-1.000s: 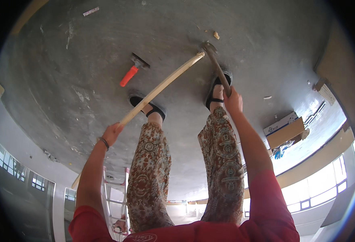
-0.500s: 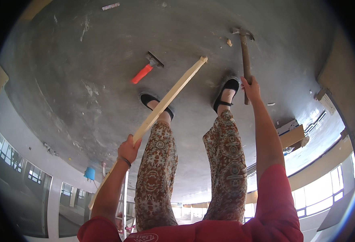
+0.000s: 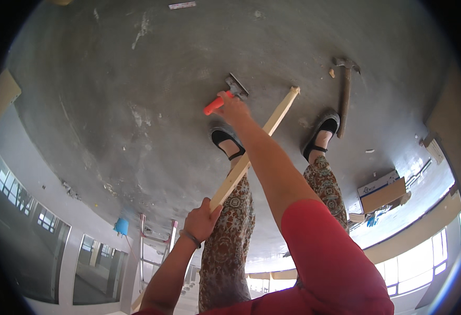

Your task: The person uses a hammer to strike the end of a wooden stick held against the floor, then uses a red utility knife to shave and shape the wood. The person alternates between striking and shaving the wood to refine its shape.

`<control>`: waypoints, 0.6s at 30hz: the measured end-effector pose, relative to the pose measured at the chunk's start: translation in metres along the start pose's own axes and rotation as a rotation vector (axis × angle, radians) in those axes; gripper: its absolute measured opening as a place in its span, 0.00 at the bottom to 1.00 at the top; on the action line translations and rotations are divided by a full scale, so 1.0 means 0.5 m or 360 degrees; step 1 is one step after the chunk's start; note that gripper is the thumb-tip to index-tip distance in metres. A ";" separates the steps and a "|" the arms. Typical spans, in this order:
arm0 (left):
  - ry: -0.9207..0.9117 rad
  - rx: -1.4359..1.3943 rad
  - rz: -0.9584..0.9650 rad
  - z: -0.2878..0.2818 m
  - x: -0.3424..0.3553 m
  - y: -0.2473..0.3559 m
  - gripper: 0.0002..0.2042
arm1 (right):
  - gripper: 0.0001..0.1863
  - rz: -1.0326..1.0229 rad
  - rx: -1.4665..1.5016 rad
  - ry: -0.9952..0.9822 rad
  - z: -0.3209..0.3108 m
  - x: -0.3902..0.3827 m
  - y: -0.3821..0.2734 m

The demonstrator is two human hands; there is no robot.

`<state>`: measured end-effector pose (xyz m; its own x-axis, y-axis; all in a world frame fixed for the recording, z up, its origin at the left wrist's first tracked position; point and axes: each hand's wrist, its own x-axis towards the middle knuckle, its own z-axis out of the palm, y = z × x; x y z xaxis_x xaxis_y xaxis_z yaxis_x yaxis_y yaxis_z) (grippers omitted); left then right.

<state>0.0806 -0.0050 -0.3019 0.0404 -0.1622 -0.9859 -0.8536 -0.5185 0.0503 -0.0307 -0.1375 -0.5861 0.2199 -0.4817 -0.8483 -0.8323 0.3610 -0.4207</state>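
My left hand (image 3: 201, 222) is wrapped around a long pale wooden strip (image 3: 232, 180), which slants up to the right across my leg. The strip's far end is rough and blunt. Reaching over the strip, my right hand (image 3: 233, 110) has its fingers closed on the red-orange handle of a scraper (image 3: 212, 106). The scraper's wide flat metal head points up and right, at or close to the grey floor. To the right, a claw hammer (image 3: 345, 94) with a wooden handle lies on the floor beside my right shoe, untouched.
A small chip (image 3: 331, 73) lies by the hammer head. An open cardboard box (image 3: 382, 194) stands to the right. At lower left are a ladder (image 3: 142, 241) and a blue bucket (image 3: 121, 226). A short pale strip (image 3: 182, 6) lies far ahead on the grey floor (image 3: 83, 131).
My right hand has let go of the hammer, now lying on the floor, and moved left onto the scraper's handle. My left hand still grips the strip. The view has shifted.
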 end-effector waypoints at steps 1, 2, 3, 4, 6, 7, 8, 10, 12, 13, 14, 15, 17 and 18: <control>-0.0046 -0.0078 -0.0006 -0.006 0.009 -0.001 0.19 | 0.27 0.0055 0.0133 0.0037 0.004 0.010 0.003; -0.0107 -0.0166 -0.0018 -0.010 0.008 -0.001 0.19 | 0.25 0.0117 0.0256 0.0062 -0.002 0.002 0.009; -0.0168 -0.0260 -0.0030 -0.016 0.002 0.002 0.19 | 0.23 0.0079 0.0351 0.0175 -0.014 -0.011 0.010; -0.0236 -0.0340 -0.0091 -0.026 0.000 0.011 0.17 | 0.21 0.0039 0.0443 0.0291 -0.028 -0.025 0.012; -0.0416 -0.0499 -0.0255 -0.057 -0.009 0.035 0.17 | 0.19 -0.0002 0.0595 0.0387 -0.113 -0.081 -0.001; -0.0504 -0.0581 -0.0339 -0.074 -0.018 0.054 0.16 | 0.19 0.0009 0.0656 0.0363 -0.173 -0.130 0.012; -0.0623 -0.0607 -0.0332 -0.099 -0.026 0.078 0.16 | 0.20 -0.0141 0.0635 0.0504 -0.200 -0.160 0.068; -0.0689 -0.0722 -0.0213 -0.113 -0.046 0.090 0.16 | 0.23 -0.0210 0.0419 0.0690 -0.264 -0.236 0.171; -0.0736 -0.0885 -0.0124 -0.110 -0.063 0.116 0.16 | 0.25 0.0127 0.0112 0.0650 -0.331 -0.306 0.253; -0.0762 -0.0971 -0.0098 -0.108 -0.068 0.123 0.16 | 0.26 0.0399 0.0014 0.0559 -0.341 -0.326 0.275; -0.0797 -0.1056 -0.0071 -0.101 -0.072 0.128 0.16 | 0.26 0.0347 -0.0056 0.0545 -0.335 -0.333 0.289; -0.0750 -0.1122 -0.0065 -0.082 -0.074 0.137 0.16 | 0.26 0.0293 -0.0134 0.0535 -0.331 -0.333 0.309; -0.0655 -0.1250 -0.0061 -0.042 -0.080 0.151 0.16 | 0.26 0.0273 -0.0189 0.0562 -0.328 -0.332 0.330; -0.0649 -0.1221 -0.0111 -0.031 -0.083 0.159 0.15 | 0.25 0.0308 -0.0168 0.0600 -0.322 -0.328 0.327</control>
<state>0.0193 -0.0524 -0.2544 -0.2349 0.1279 -0.9636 -0.2645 -0.9623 -0.0633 -0.2848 -0.1281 -0.4640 -0.1302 -0.6783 -0.7232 -0.8916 0.3992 -0.2139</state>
